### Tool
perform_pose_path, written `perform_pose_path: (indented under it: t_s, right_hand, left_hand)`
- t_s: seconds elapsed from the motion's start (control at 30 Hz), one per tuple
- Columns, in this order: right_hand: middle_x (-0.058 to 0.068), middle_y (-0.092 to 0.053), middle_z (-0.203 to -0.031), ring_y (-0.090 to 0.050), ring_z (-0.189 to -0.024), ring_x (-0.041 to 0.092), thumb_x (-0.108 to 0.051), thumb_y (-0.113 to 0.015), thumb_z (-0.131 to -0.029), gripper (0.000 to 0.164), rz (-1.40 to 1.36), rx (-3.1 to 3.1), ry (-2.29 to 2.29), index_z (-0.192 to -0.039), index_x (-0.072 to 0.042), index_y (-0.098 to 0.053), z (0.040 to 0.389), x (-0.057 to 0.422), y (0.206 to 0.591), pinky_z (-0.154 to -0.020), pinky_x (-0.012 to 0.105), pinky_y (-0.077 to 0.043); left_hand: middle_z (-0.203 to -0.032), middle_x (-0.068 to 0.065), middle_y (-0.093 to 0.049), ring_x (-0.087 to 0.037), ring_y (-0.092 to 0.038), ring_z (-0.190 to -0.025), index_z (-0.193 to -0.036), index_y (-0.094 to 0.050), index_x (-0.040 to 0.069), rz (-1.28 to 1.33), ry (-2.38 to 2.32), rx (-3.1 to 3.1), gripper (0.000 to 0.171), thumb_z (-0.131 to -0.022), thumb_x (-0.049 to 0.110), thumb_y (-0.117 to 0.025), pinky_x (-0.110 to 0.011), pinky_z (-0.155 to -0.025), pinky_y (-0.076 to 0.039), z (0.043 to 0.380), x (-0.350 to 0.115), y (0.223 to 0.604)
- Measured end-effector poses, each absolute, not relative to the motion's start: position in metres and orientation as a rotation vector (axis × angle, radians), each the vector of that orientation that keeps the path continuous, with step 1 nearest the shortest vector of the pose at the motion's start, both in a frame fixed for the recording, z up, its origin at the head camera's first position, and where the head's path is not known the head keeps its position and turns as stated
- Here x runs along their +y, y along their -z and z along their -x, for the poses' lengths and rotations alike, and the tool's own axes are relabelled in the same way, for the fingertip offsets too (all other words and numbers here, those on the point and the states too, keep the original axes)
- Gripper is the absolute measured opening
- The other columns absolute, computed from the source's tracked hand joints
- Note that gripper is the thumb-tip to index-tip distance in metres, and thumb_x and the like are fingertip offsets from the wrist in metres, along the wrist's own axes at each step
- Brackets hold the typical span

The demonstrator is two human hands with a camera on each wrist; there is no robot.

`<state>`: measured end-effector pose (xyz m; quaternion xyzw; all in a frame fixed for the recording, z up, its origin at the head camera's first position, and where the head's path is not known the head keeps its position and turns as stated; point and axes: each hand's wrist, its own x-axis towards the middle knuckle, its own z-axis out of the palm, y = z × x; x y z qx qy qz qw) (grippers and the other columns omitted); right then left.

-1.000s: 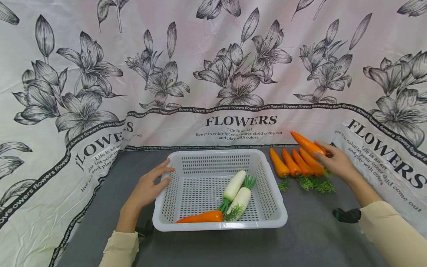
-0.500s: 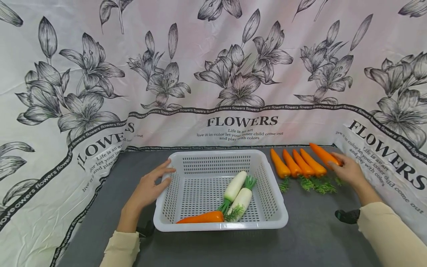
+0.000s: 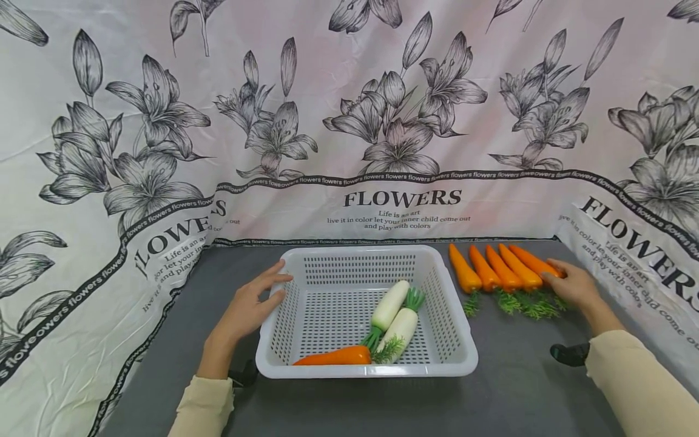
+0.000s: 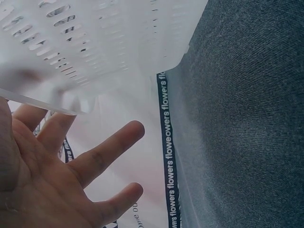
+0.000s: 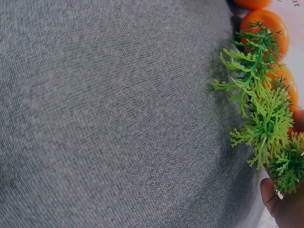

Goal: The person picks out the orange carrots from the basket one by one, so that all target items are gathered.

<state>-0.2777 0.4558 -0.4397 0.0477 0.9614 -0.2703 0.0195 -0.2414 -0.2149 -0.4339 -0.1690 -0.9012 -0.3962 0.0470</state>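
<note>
My right hand (image 3: 576, 285) holds the thick end of an orange carrot (image 3: 528, 260) at the right end of a row of carrots (image 3: 499, 270). In the right wrist view, green carrot tops (image 5: 266, 114) partly cover the fingers. At the white perforated basket (image 3: 366, 370), my left hand (image 3: 248, 309) rests on the left rim. Two of its fingers stretch out straight beside the basket wall in the left wrist view, while others reach behind the rim. Inside the basket lie two white radishes (image 3: 401, 334) with green stems and one carrot (image 3: 335, 356) along the front wall.
A grey cloth (image 3: 519, 388) covers the table. Behind and at both sides hangs a white curtain (image 3: 404, 212) with flower prints, its lower edge meeting the table close behind the basket and carrots. The carrots lie just right of the basket.
My right hand has brought the raised carrot right and down to the end of the row. The left hand stays on the basket rim. The head view has shifted slightly.
</note>
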Motion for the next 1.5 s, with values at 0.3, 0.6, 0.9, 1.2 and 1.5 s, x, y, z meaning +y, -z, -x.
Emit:
perform_pose_path:
  t_s: [0.3, 0.6, 0.9, 1.2, 1.5]
  right_hand:
    - [0.050, -0.022, -0.149, -0.027, -0.133, 0.067, -0.042, -0.035, -0.109, 0.072, -0.155, 2.946, 0.888, -0.153, 0.013, -0.023, 0.280, 0.460, 0.443, -0.104, 0.075, -0.030]
    - [0.050, -0.018, -0.151, -0.023, -0.135, 0.068, -0.043, -0.033, -0.109, 0.074, -0.149, 2.910, 0.910, -0.154, 0.014, -0.018, 0.279, 0.464, 0.446, -0.105, 0.075, -0.029]
    - [0.051, -0.018, -0.150, -0.023, -0.135, 0.068, -0.047, -0.032, -0.108, 0.077, -0.167, 2.909, 0.934, -0.155, 0.013, -0.017, 0.277, 0.463, 0.444, -0.106, 0.075, -0.028]
    - [0.051, -0.018, -0.150, -0.022, -0.135, 0.068, -0.049, -0.033, -0.107, 0.080, -0.170, 2.895, 0.921, -0.155, 0.012, -0.015, 0.276, 0.465, 0.444, -0.105, 0.076, -0.029]
    - [0.051, -0.028, -0.145, -0.038, -0.125, 0.064, -0.047, -0.035, -0.108, 0.078, -0.163, 2.911, 0.882, -0.153, 0.014, -0.020, 0.278, 0.469, 0.447, -0.094, 0.069, -0.043]
  left_hand:
    - [-0.167, 0.005, -0.032, -0.035, -0.030, -0.154, -0.140, -0.063, 0.022, 0.505, 1.219, -2.756, 0.039, -0.102, 0.029, -0.059, -0.066, -0.114, -0.035, 0.242, -0.214, 0.433]
    - [-0.167, 0.005, -0.033, -0.034, -0.030, -0.155, -0.138, -0.064, 0.022, 0.505, 1.236, -2.753, 0.037, -0.102, 0.028, -0.059, -0.064, -0.113, -0.038, 0.242, -0.212, 0.433]
    - [-0.167, 0.005, -0.033, -0.035, -0.031, -0.154, -0.138, -0.064, 0.022, 0.502, 1.242, -2.755, 0.037, -0.101, 0.027, -0.060, -0.061, -0.111, -0.039, 0.242, -0.212, 0.432]
    - [-0.167, 0.005, -0.034, -0.035, -0.032, -0.153, -0.139, -0.064, 0.022, 0.503, 1.224, -2.764, 0.038, -0.101, 0.027, -0.059, -0.061, -0.110, -0.040, 0.242, -0.211, 0.430]
    - [-0.167, 0.005, -0.034, -0.035, -0.031, -0.154, -0.139, -0.064, 0.022, 0.499, 1.212, -2.768, 0.038, -0.102, 0.028, -0.059, -0.065, -0.113, -0.036, 0.242, -0.213, 0.431]
